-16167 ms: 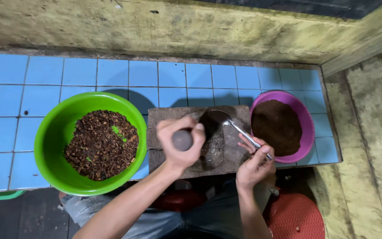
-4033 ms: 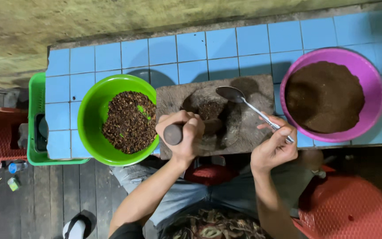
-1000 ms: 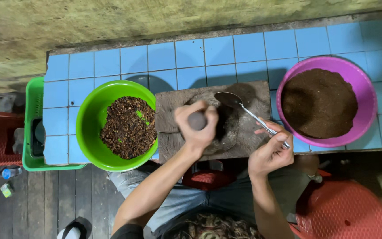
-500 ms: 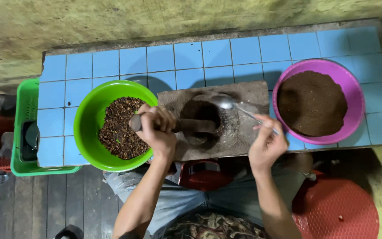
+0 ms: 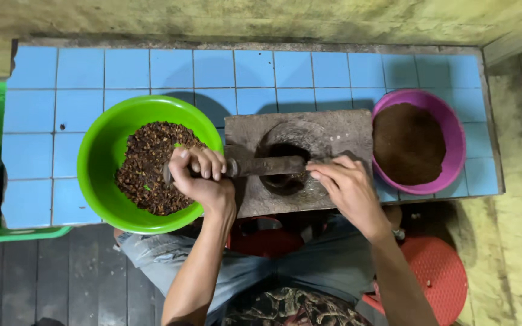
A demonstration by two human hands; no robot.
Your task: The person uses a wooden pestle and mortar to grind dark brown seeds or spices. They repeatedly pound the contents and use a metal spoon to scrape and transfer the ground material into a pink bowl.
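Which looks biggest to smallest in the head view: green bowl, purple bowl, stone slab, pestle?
1. Green bowl
2. Stone slab and purple bowl: close in apparent size, and hands hide part of the slab, so unranked
3. Pestle, gripped by the left hand

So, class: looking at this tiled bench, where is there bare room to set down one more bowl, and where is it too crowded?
Free: the blue tile rows behind the green bowl and stone slab, along the wall, and the tiles left of the green bowl. Crowded: the front strip, where both bowls flank the slab, the pink bowl on its right, and the left hand and right hand work the pestle.
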